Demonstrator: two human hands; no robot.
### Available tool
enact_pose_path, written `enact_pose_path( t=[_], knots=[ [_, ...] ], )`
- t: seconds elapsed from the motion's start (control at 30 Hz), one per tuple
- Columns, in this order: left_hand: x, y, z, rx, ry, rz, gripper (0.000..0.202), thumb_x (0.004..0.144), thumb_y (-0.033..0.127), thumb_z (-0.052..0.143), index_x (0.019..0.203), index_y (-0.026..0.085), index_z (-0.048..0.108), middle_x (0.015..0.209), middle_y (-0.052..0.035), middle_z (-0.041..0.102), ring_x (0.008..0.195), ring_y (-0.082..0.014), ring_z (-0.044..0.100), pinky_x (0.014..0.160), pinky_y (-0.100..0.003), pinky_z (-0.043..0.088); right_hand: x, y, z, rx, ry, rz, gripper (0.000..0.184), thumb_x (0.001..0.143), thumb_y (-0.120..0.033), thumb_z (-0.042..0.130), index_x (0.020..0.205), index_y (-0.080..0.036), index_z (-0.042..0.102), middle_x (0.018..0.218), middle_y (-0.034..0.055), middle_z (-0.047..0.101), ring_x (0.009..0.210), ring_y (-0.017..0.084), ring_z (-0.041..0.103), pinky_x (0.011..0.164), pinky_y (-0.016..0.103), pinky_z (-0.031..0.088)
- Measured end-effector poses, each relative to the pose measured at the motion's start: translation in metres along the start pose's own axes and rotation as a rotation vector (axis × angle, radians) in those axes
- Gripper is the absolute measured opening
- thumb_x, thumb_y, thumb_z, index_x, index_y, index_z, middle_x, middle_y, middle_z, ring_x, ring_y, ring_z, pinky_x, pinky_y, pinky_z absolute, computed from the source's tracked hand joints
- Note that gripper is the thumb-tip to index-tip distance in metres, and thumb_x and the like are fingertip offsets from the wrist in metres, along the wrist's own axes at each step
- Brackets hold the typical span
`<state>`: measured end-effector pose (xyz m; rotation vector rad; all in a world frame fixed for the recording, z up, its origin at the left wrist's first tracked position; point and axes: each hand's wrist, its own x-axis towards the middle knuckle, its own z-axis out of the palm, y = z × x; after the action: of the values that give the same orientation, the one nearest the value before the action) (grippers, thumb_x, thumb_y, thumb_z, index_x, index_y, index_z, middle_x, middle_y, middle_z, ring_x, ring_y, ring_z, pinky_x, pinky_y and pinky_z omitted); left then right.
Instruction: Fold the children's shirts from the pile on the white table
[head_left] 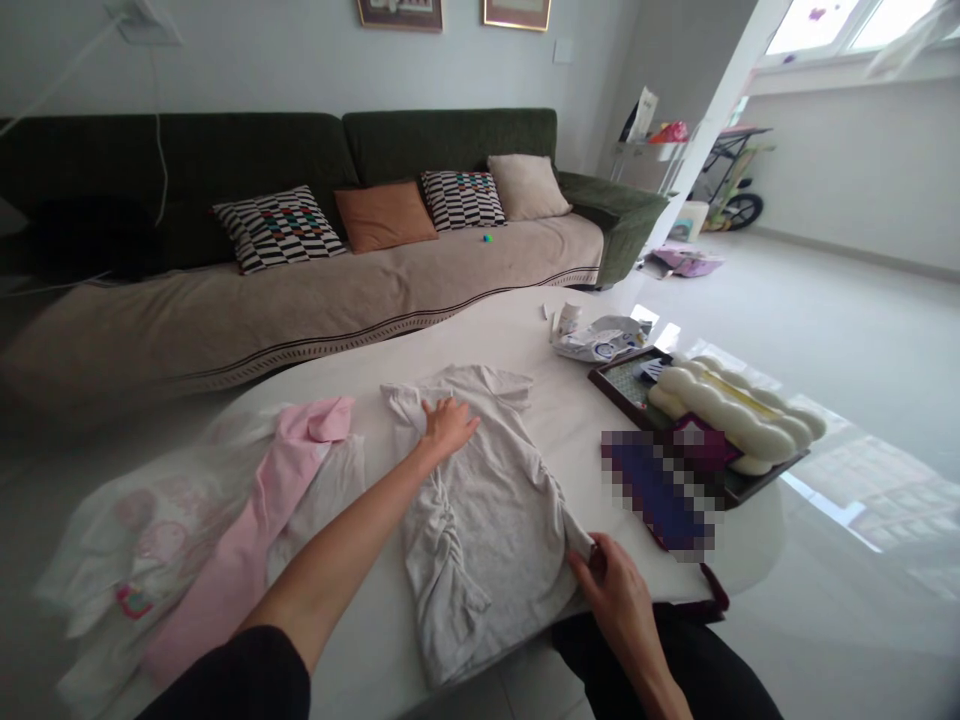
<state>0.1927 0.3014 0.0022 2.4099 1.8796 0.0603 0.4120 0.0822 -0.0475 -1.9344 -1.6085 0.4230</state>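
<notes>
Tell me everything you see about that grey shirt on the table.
The grey shirt is a short-sleeved top of soft, light heathered knit, gathered along both sides. It lies spread flat, wrinkled, on the white table, neck away from the person. The left hand presses flat near its collar; the right hand pinches its near right edge.

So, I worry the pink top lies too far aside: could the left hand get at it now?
Probably yes. The left hand lies flat on the grey shirt, and the pink top lies uncovered right beside it, nothing between.
</notes>
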Motion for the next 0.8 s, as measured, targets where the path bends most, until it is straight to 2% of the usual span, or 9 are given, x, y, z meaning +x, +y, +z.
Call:
enact_pose_path(
  t=[0.07, 0.17, 0.23, 0.33, 0.43, 0.57, 0.67, 0.73, 0.8],
  knots=[
    [0.023, 0.034, -0.008, -0.055, 0.044, 0.057, 0.036, 0.084, 0.042, 0.038, 0.106, 0.021, 0.058, 0.109, -0.0098, 0.056, 0.106, -0.0254, 0.047, 0.091, -0.044, 0.036, -0.001, -0.004, 0.001, 0.039, 0.02, 0.045, 0.027, 0.08, -0.044, 0.047, 0.087, -0.018, 0.053, 0.076, 0.005, 0.054, 0.073, 0.021, 0.054, 0.067, 0.033, 0.044],
    [0.058, 0.088, -0.005, -0.181, 0.064, 0.091, 0.034, 0.081, 0.039, 0.047, 0.106, 0.02, 0.056, 0.111, -0.0099, 0.053, 0.107, -0.0245, 0.046, 0.085, -0.036, 0.042, 0.001, -0.01, 0.002, 0.091, 0.069, 0.064, 0.025, 0.08, -0.043, 0.047, 0.086, -0.019, 0.053, 0.082, 0.006, 0.055, 0.077, 0.02, 0.054, 0.07, 0.033, 0.044],
    [0.076, 0.112, 0.004, -0.262, 0.078, 0.005, 0.037, 0.077, 0.038, 0.054, 0.107, 0.017, 0.055, 0.116, -0.0123, 0.049, 0.111, -0.0273, 0.042, 0.086, -0.038, 0.041, 0.002, -0.01, 0.004, 0.12, 0.071, 0.049, 0.021, 0.081, -0.039, 0.047, 0.086, -0.019, 0.052, 0.082, 0.0058, 0.056, 0.077, 0.02, 0.054, 0.071, 0.032, 0.044],
    [0.092, 0.122, 0.019, -0.498, 0.106, -0.195, 0.031, 0.074, 0.026, 0.059, 0.103, 0.014, 0.055, 0.118, -0.0159, 0.047, 0.115, -0.0307, 0.039, 0.089, -0.042, 0.038, 0.002, -0.007, 0.008, 0.138, 0.035, 0.02, 0.016, 0.081, -0.034, 0.047, 0.085, -0.019, 0.052, 0.078, 0.0045, 0.057, 0.074, 0.019, 0.055, 0.068, 0.03, 0.044],
    [0.098, 0.111, 0.027, -0.755, 0.141, -0.314, 0.016, 0.079, 0.015, 0.048, 0.091, 0.014, 0.058, 0.11, -0.0146, 0.052, 0.112, -0.027, 0.045, 0.092, -0.041, 0.036, 0.002, -0.005, 0.011, 0.131, 0.035, -0.001, 0.022, 0.081, -0.032, 0.049, 0.096, -0.018, 0.052, 0.083, 0.0059, 0.058, 0.075, 0.019, 0.056, 0.068, 0.031, 0.045],
    [0.103, 0.081, 0.015, -0.957, 0.223, -0.373, 0.012, 0.077, 0.014, 0.05, 0.086, 0.018, 0.058, 0.099, -0.0089, 0.058, 0.103, -0.0204, 0.053, 0.088, -0.031, 0.04, 0.004, -0.014, 0.007, 0.134, 0.063, -0.039, 0.02, 0.081, -0.027, 0.047, 0.098, -0.018, 0.054, 0.08, 0.0056, 0.057, 0.072, 0.019, 0.055, 0.066, 0.032, 0.046],
    [0.099, 0.043, -0.002, -1.14, 0.311, -0.482, 0.015, 0.078, 0.019, 0.049, 0.091, 0.018, 0.056, 0.09, -0.0067, 0.062, 0.094, -0.0192, 0.058, 0.078, -0.028, 0.046, 0.0, -0.03, 0.003, 0.145, 0.121, -0.142, 0.015, 0.08, -0.019, 0.044, 0.092, -0.019, 0.054, 0.082, 0.0064, 0.055, 0.078, 0.019, 0.054, 0.069, 0.035, 0.047],
    [0.089, 0.012, -0.009, -1.265, 0.333, -0.559, 0.017, 0.078, 0.02, 0.046, 0.091, 0.015, 0.056, 0.081, -0.0059, 0.063, 0.082, -0.0184, 0.062, 0.069, -0.027, 0.049, -0.007, -0.043, 0.003, 0.147, 0.119, -0.279, 0.019, 0.077, -0.011, 0.042, 0.091, -0.018, 0.053, 0.098, 0.01, 0.054, 0.094, 0.021, 0.052, 0.079, 0.038, 0.046],
    [0.074, -0.018, -0.011, -1.367, 0.328, -0.623, 0.015, 0.076, 0.019, 0.046, 0.086, 0.013, 0.057, 0.071, -0.0053, 0.063, 0.07, -0.0177, 0.063, 0.063, -0.027, 0.05, -0.015, -0.055, 0.008, 0.133, 0.037, -0.444, 0.025, 0.074, -0.006, 0.04, 0.091, -0.018, 0.053, 0.117, 0.0116, 0.049, 0.112, 0.023, 0.044, 0.09, 0.04, 0.043]
  ],
)
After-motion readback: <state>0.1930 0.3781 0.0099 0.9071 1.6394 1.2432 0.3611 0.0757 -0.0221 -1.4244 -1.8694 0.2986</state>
